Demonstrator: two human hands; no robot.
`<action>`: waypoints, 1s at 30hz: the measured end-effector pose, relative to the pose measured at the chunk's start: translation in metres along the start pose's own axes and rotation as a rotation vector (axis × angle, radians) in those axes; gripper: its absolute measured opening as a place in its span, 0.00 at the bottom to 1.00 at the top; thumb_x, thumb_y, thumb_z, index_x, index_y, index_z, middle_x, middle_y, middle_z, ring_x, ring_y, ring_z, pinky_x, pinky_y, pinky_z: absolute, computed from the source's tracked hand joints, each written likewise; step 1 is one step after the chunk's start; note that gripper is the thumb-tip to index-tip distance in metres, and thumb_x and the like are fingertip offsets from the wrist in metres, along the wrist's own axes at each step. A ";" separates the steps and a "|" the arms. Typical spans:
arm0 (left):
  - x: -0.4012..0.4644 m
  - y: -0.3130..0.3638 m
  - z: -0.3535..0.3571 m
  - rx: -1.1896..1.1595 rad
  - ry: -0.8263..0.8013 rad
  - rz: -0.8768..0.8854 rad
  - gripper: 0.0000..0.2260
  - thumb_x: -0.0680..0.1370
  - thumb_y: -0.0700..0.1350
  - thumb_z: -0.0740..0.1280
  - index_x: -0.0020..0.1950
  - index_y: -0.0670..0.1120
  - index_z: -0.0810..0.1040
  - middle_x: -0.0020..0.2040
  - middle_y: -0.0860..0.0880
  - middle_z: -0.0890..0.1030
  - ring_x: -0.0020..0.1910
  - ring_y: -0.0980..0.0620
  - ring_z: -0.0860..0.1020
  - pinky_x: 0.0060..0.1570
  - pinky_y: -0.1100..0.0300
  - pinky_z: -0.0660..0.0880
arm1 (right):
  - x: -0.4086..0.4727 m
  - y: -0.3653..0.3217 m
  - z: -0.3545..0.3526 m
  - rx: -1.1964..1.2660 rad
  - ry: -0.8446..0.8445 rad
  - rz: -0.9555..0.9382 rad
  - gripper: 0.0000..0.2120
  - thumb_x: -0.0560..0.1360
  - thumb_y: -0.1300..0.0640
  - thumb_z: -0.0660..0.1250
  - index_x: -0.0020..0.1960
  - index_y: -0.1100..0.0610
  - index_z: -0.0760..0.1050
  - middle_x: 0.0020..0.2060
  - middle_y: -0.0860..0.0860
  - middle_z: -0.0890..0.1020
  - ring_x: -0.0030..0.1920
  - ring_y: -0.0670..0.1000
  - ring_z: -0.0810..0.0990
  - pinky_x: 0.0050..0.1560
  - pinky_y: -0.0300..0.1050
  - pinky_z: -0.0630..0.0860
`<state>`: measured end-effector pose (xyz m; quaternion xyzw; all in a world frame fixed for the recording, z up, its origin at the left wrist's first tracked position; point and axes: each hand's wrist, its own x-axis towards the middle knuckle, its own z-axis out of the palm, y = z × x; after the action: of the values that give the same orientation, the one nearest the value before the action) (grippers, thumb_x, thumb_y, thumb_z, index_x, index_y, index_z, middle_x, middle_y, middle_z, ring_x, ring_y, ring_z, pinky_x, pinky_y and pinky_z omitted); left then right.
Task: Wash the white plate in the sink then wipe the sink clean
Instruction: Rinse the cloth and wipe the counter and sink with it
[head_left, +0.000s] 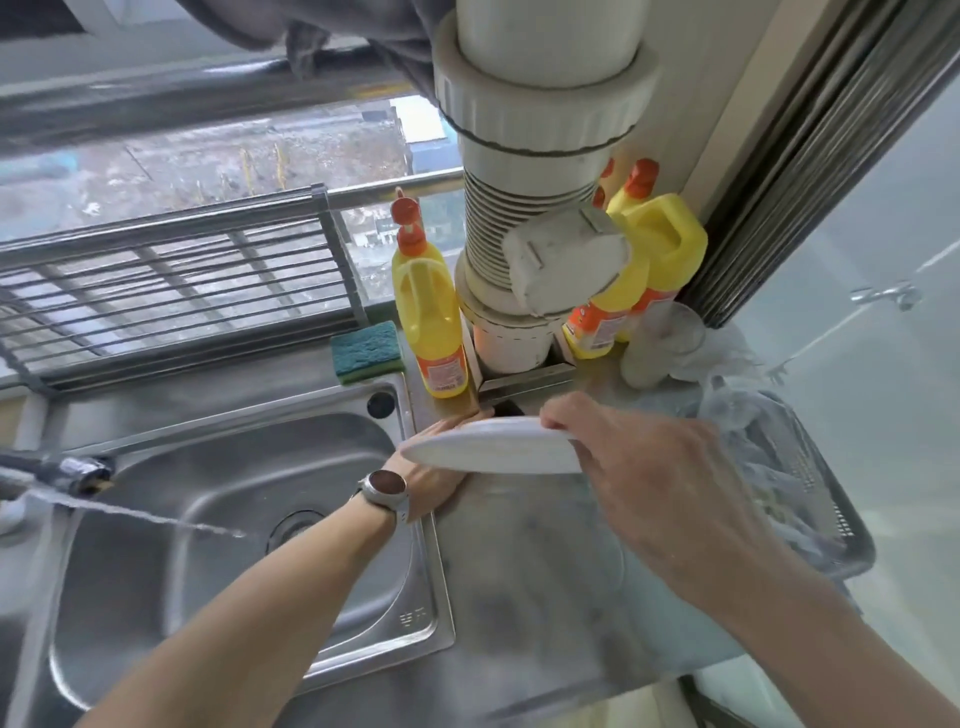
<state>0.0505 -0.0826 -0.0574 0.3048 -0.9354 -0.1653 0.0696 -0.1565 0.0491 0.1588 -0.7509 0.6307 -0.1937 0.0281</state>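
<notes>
The white plate (493, 448) hangs edge-on above the steel counter, just right of the sink (218, 519). My right hand (639, 467) grips its right rim from above. My left hand (441, 478), with a watch on the wrist, is under the plate's left side, fingers against its underside. The faucet (67, 473) at the left is running, and a thin stream of water falls into the sink basin.
A green sponge (368, 351) lies behind the sink, beside a yellow detergent bottle (428, 317). Two more yellow bottles (644, 260) stand behind a big white pipe (524, 208). A wire rack (171, 291) spans the back left. A metal basket (810, 467) holding plastic bags sits at the right.
</notes>
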 end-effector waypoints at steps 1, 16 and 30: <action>0.001 0.007 0.004 -0.022 0.030 -0.014 0.13 0.85 0.54 0.62 0.68 0.57 0.76 0.61 0.58 0.82 0.66 0.50 0.79 0.67 0.53 0.75 | 0.001 -0.001 -0.008 0.023 0.067 -0.022 0.20 0.70 0.64 0.71 0.57 0.48 0.74 0.35 0.47 0.81 0.32 0.52 0.78 0.26 0.50 0.75; 0.051 0.022 0.042 0.219 0.090 -0.013 0.26 0.80 0.45 0.66 0.79 0.51 0.68 0.76 0.51 0.73 0.72 0.46 0.75 0.66 0.51 0.77 | 0.027 0.008 -0.057 0.256 0.264 -0.078 0.04 0.80 0.55 0.68 0.54 0.51 0.80 0.42 0.49 0.87 0.39 0.52 0.85 0.35 0.49 0.80; 0.024 0.121 0.072 0.230 0.039 0.092 0.28 0.80 0.45 0.56 0.82 0.52 0.60 0.81 0.46 0.64 0.79 0.44 0.66 0.76 0.47 0.65 | -0.013 0.021 -0.071 0.313 0.291 -0.102 0.14 0.75 0.68 0.72 0.58 0.57 0.85 0.55 0.43 0.85 0.58 0.38 0.82 0.59 0.34 0.78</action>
<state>-0.0518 0.0142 -0.0817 0.2705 -0.9597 -0.0476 0.0602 -0.2014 0.0712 0.2147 -0.7324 0.5515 -0.3969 0.0432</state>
